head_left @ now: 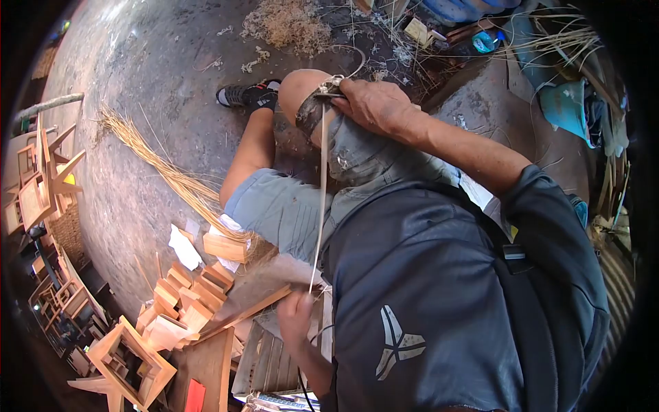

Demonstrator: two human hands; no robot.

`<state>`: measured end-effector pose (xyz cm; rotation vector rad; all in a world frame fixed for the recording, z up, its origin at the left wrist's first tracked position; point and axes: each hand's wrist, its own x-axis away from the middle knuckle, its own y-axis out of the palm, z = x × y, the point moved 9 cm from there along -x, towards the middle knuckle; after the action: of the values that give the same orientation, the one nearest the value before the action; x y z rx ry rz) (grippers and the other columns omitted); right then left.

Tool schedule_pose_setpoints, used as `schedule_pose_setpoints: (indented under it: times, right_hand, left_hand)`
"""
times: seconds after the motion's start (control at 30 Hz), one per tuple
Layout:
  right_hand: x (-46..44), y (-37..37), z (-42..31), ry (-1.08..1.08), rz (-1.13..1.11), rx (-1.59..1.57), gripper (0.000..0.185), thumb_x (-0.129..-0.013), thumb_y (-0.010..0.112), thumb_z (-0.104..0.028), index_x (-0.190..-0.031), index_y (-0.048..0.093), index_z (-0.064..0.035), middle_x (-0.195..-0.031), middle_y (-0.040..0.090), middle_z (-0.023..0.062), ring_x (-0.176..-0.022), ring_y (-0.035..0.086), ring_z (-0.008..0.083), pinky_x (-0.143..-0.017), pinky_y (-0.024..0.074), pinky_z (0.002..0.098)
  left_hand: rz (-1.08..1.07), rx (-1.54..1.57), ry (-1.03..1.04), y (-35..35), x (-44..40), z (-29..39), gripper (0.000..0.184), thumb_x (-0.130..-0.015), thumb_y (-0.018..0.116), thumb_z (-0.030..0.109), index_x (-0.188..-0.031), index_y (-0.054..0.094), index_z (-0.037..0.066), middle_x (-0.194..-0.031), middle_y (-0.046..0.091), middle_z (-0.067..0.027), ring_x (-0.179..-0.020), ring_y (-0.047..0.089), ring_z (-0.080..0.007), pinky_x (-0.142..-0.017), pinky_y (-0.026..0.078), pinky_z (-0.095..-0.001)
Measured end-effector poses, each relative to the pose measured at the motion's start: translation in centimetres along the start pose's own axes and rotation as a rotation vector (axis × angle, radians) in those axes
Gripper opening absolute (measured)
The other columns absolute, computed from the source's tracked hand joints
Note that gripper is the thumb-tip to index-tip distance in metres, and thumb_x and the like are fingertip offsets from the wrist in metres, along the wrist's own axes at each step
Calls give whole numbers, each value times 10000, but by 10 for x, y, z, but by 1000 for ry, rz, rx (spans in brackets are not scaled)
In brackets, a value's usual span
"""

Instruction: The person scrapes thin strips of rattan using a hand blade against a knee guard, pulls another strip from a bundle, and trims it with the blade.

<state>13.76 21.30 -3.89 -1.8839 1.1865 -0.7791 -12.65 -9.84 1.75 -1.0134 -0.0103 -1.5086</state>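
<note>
A long pale strip (pixel 323 178), which looks like rattan or cane, runs taut from my bent knee to the lower left. My left hand (pixel 295 317) is closed around its lower end, beside my thigh. On the knee, my right hand (pixel 377 104) is closed, with its fingers pressed over a thin dark blade-like piece (pixel 331 95) and the strip's upper end. A worn dark pad (pixel 309 117) is wrapped at the knee under this hand. The exact shape of the blade-like piece is mostly hidden by the fingers.
A bundle of long strips (pixel 161 172) lies on the floor at left. Fine shavings (pixel 288 27) are heaped ahead. Wooden blocks (pixel 185 295) and a wooden frame (pixel 130 364) stand at lower left. At right are a blue bucket (pixel 566 106) and loose strips (pixel 549 44).
</note>
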Motion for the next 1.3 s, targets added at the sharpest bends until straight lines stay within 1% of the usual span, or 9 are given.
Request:
schedule_pose_setpoints:
  times: [0.1,0.2,0.23,0.27,0.37,0.43,0.6,1.03,1.3]
  right_hand:
    - [0,2,12,65,-57,-38,354,-945,497,-368,-1000,555,-23,-917,649,232,-848,624,421,-730,503,489]
    - [-19,3,46,161,-166,-177,415,-950,482,-394,-1071,548,-2,-939,634,264,-907,617,428,-789,484,483]
    - [-23,-13,68,207,84,-320,435,-953,468,-404,-1054,560,9,-905,629,263,-889,629,391,-775,477,456]
    - [-29,-20,100,295,82,-266,454,-953,463,-415,-1033,565,20,-885,628,254,-861,626,376,-763,471,448]
    - [-25,-55,120,356,0,-148,498,-949,461,-444,-986,572,39,-854,622,242,-812,612,366,-740,456,449]
    - [-17,-67,118,337,-6,-139,506,-946,467,-456,-971,574,39,-841,617,244,-800,606,370,-735,451,455]
    - [-1,-51,59,216,-83,-200,449,-937,488,-441,-966,577,-2,-830,621,247,-822,612,405,-737,463,473]
    - [-3,-1,9,-99,82,-42,327,-935,499,-343,-857,551,-31,-746,644,192,-659,644,349,-542,502,456]
    - [-14,-23,28,97,-131,-41,392,-971,441,-379,-978,545,-1,-827,628,245,-807,613,435,-680,473,495]
  left_hand:
    - [167,381,-249,-40,81,-77,310,-889,555,150,-603,465,73,-540,425,-3,-479,383,-112,-447,298,-292]
    - [8,1184,319,-51,62,-11,183,-917,538,170,-756,524,85,-651,513,-33,-511,438,-120,-448,352,-266]
    - [-150,1510,609,-58,51,24,140,-926,530,173,-822,544,80,-692,540,-50,-533,468,-126,-451,380,-262]
    - [-74,1540,555,-55,29,16,130,-943,511,190,-960,533,62,-757,557,-78,-597,514,-131,-476,428,-273]
    - [807,1162,-195,-26,-44,84,130,-985,435,180,-881,474,113,-671,451,27,-517,395,-54,-429,351,-225]
    - [132,841,180,6,-131,129,159,-944,572,232,-922,526,80,-646,453,39,-470,357,-33,-398,302,-192]
    - [-22,335,220,77,-228,169,247,-963,529,248,-825,555,45,-622,463,45,-483,400,-25,-399,310,-190]
    - [68,350,-293,46,-80,4,182,-950,511,181,-907,593,25,-663,525,-4,-561,463,-61,-506,384,-227]
    - [135,367,138,58,-177,129,229,-944,507,210,-857,584,13,-630,477,5,-561,419,-75,-502,340,-253]
